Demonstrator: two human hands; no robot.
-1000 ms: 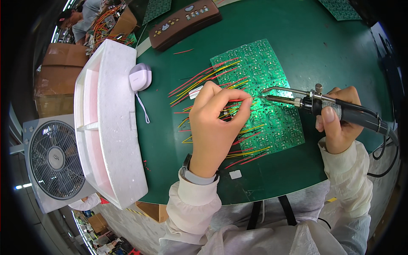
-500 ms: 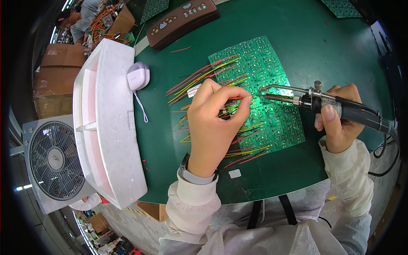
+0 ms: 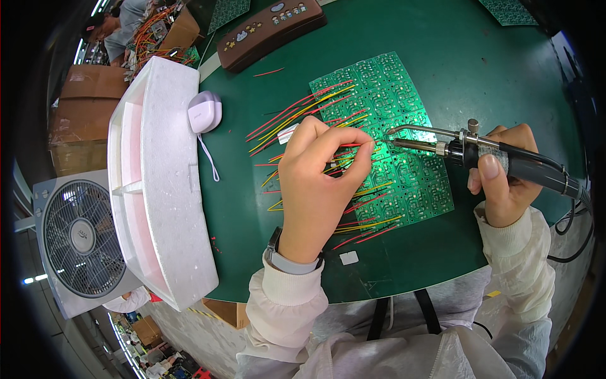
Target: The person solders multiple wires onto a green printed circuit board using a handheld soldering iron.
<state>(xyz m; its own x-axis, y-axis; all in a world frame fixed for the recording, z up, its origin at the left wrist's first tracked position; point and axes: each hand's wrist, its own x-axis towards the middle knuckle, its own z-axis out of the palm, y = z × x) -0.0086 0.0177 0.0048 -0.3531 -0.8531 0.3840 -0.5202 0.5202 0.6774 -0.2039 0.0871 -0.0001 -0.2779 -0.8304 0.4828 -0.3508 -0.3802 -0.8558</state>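
A green circuit board panel (image 3: 410, 170) lies on the table, with several red, yellow and black wires (image 3: 297, 119) sticking out past its left side. Over those wires my left hand (image 3: 319, 170) pinches a red wire (image 3: 355, 145) between thumb and forefinger, its end at the board. My right hand (image 3: 505, 174) is wrapped round a soldering iron (image 3: 464, 151) with a thin metal feed tube above the barrel. The iron's tip touches or hovers just over the board, close to the wire's end; I cannot tell which.
On the left stands a white foam box (image 3: 167, 183), a lilac case (image 3: 205, 112) with a strap beside it. A brown pencil case (image 3: 271, 31) lies at the back. Beyond the table are a fan (image 3: 81, 237), cardboard boxes (image 3: 88, 114) and another person (image 3: 117, 35). The iron's cable (image 3: 584, 221) trails right.
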